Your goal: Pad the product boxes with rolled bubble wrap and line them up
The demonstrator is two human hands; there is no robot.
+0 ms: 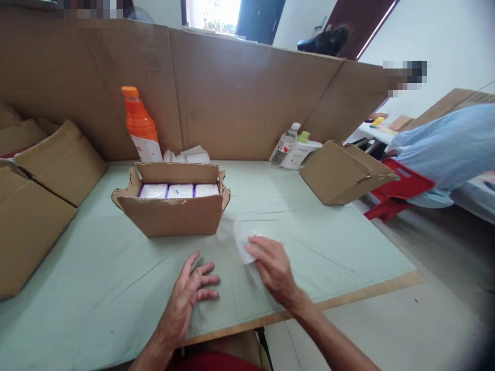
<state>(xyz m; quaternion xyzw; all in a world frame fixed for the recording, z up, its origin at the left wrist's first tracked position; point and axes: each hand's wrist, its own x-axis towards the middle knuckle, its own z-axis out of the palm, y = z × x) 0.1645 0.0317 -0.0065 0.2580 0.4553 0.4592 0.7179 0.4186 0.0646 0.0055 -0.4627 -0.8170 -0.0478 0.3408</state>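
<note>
My right hand (274,265) grips a thin white tissue-like sheet (244,246), slightly blurred, just above the tabletop; its exact kind does not show. Palm turned inward and fingers spread, my left hand (193,288) holds nothing. Beyond it stands an open cardboard box (181,215) with its flaps raised. Three white-topped packs with purple edges (180,191) sit side by side inside that box.
A tall orange bottle (141,123) stands behind the box beside crumpled white paper (195,154). Large cartons (38,216) occupy the left. At right are a clear bottle (284,147), a white bottle (299,154) and another carton (336,175). A cardboard screen (240,93) lines the back; a person in light blue (448,144) sits beyond.
</note>
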